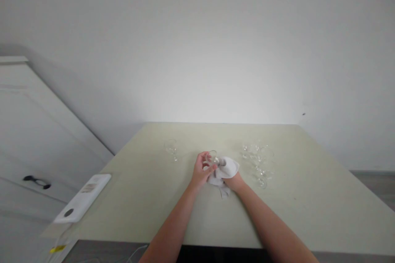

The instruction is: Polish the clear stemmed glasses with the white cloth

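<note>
My left hand (202,169) is closed around the bowl of a clear stemmed glass (212,155), its rim tipped away from me. A white cloth (230,167) covers most of my right hand (235,181) and is pressed around the stem end of that glass. Part of the cloth hangs down between my hands onto the table. The right fingers are largely hidden under the cloth. To the left, one more clear stemmed glass (170,148) is on the table. Several clear glasses (259,158) are grouped to the right of my hands, their outlines overlapping and hard to separate.
The pale table (148,209) reaches back to a plain wall (216,49). At its left edge lies a white power strip or similar flat device (88,195) with a cable. Beyond that stands a white cabinet (40,139) with a dark handle.
</note>
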`<state>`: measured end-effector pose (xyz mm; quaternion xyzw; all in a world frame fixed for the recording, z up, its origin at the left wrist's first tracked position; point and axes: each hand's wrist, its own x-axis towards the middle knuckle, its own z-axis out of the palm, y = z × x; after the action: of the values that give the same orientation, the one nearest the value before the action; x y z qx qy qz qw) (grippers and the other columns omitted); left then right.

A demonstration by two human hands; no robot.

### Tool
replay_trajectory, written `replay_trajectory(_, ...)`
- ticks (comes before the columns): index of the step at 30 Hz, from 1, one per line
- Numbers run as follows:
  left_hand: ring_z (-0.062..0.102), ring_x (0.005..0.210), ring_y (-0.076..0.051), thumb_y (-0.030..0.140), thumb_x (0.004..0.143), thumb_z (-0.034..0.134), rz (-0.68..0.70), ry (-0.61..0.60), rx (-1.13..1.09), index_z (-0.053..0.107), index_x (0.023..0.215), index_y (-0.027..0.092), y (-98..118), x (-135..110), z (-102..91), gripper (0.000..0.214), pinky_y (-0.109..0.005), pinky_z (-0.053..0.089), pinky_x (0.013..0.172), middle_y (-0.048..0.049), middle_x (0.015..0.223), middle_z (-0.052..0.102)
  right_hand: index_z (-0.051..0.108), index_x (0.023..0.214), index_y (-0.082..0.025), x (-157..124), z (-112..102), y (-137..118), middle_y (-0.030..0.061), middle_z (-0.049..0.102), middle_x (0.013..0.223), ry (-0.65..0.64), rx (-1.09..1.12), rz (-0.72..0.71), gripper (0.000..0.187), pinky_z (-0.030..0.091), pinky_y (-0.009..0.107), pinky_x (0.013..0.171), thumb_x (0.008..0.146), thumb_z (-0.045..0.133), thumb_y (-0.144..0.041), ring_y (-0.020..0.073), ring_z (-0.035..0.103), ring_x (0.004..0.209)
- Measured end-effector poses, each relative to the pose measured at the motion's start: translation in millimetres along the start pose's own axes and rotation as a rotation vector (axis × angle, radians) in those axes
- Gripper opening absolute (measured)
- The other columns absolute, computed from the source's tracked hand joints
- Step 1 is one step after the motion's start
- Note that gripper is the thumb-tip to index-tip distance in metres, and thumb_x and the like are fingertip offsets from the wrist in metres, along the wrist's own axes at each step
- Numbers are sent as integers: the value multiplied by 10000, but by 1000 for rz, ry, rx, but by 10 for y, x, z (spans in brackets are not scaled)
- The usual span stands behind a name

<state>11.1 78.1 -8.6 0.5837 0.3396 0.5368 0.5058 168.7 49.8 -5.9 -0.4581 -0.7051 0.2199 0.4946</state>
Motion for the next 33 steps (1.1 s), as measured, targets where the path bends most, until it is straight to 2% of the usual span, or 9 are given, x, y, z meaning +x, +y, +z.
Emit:
replay_trajectory(2,632,888,-163,468,650,788,-19,42,-63,485,1169,181,35,9,-25,666,-285,486,769,-68,1036,635,701,879,-196,-33,-21,-8,66,703,879,-61,76,36,174,487,390,881,791,596,-303,236,639,869)
replay_trajectory(7,659,927,-213,480,756,705,-98,-68,-301,487,1219,173,131,-9,-31,596,-372,470,854,-117,1069,681,685,823,-216,-63,-14,-86,22,695,758,-200,401,176,203,517,337,795,843,561,-375,199,628,778)
replay_trajectory(10,646,928,-203,490,733,723,-81,-53,-304,563,1124,166,137,-11,-23,532,-321,472,812,-105,1082,671,674,800,-198,-65,6,-69,15,682,734,-182,405,160,198,511,313,753,825,600,-381,180,608,728)
replay_trajectory(13,631,852,-160,446,664,793,-80,13,-238,606,1075,169,129,3,-31,530,-259,460,756,-53,974,674,655,751,-185,-62,2,-53,17,668,718,-195,379,134,213,504,295,697,800,631,-391,168,589,677)
replay_trajectory(15,635,846,-161,432,656,804,-108,4,-249,603,1106,172,138,9,-43,557,-262,458,767,-50,950,681,659,763,-199,-55,-19,-79,26,677,730,-203,391,147,225,509,322,739,808,621,-416,187,602,713)
replay_trajectory(18,654,916,-203,460,692,771,-140,-58,-350,562,1182,181,160,5,-53,601,-316,462,830,-93,1033,692,685,831,-235,-43,-43,-134,47,703,769,-192,435,197,254,497,387,861,821,594,-472,236,630,839)
replay_trajectory(20,656,937,-216,470,720,744,-140,-63,-379,562,1162,179,163,1,-49,560,-338,464,845,-111,1068,689,694,852,-246,-42,-37,-131,53,713,786,-181,451,228,261,488,404,896,818,592,-484,250,636,885)
replay_trajectory(26,641,841,-164,410,625,825,-115,14,-235,595,1076,173,122,15,-40,559,-275,474,773,-48,953,686,695,806,-208,-63,8,30,54,724,851,-193,400,173,208,489,405,896,804,616,-401,229,641,840)
replay_trajectory(33,654,937,-209,459,706,756,-154,-111,-393,578,1160,169,156,-12,-26,567,-351,451,893,-120,1108,681,714,877,-224,-73,-37,-57,59,729,875,-240,495,309,236,492,420,907,810,618,-428,257,642,941)
